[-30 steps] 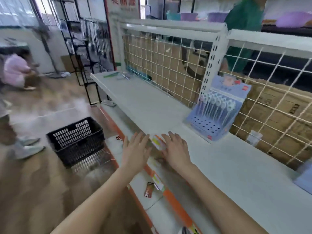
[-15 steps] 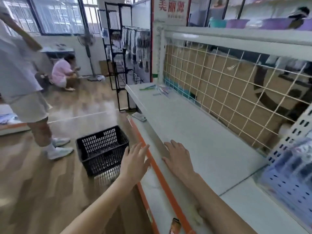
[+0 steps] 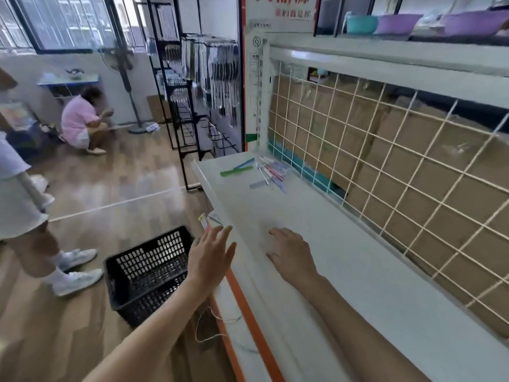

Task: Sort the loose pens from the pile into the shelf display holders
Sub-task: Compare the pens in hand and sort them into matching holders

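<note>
Head view. Left hand (image 3: 210,257) hovers at the front edge of the white shelf (image 3: 358,277), fingers straight and spread, holding nothing. Right hand (image 3: 293,255) lies palm-down on the shelf, fingers relaxed, empty. Loose pens (image 3: 268,172) lie piled at 12 o'clock, well apart from both hands. Black basket (image 3: 148,274) stands on the floor at 9 o'clock.

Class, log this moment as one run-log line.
left hand: open, empty | right hand: open, over shelf | pens: loose, far end | stage: approaching
</note>
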Motion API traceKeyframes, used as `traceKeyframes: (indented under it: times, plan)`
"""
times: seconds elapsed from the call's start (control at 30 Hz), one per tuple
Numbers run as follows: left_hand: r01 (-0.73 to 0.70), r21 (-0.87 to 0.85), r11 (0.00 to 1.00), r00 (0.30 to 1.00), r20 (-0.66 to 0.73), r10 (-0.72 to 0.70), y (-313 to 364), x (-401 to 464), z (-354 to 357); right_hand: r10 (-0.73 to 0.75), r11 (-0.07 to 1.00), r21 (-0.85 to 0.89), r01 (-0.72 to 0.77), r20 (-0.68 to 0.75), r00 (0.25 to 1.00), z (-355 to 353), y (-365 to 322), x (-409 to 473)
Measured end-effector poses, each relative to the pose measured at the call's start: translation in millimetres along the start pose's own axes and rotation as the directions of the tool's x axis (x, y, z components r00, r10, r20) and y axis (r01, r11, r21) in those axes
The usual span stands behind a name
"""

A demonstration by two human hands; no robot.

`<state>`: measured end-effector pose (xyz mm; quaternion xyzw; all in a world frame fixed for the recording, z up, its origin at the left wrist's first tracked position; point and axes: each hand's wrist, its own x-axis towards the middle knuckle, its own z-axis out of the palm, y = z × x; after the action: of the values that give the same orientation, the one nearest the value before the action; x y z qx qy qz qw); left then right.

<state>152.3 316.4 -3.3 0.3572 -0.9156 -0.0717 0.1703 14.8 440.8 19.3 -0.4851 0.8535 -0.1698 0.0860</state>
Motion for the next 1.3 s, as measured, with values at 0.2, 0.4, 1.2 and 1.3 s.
traceKeyframes:
  times: [0.2,0.4,1.2,1.3]
  plan:
    - [-0.069,0.011,0.998,0.998,0.013,0.069,-38.1,82.6,16.2,0.072,0.997,0.002,-0.072,-0.010,0.997,9.4,1.9,74.8]
    - [-0.182,-0.014,0.983,0.982,0.043,0.183,-63.5,185.0,35.3,0.182,0.983,0.011,-0.181,-0.080,0.980,14.9,5.3,154.4]
    - [-0.065,-0.341,0.938,0.920,0.344,0.189,-116.3,355.5,79.7,0.526,0.849,0.037,-0.528,-0.174,0.833,32.6,22.0,293.2]
    - [0.007,-0.440,0.898,0.881,0.427,0.202,-113.0,352.4,73.7,0.528,0.849,0.122,-0.514,-0.172,0.831,30.7,20.2,290.2]
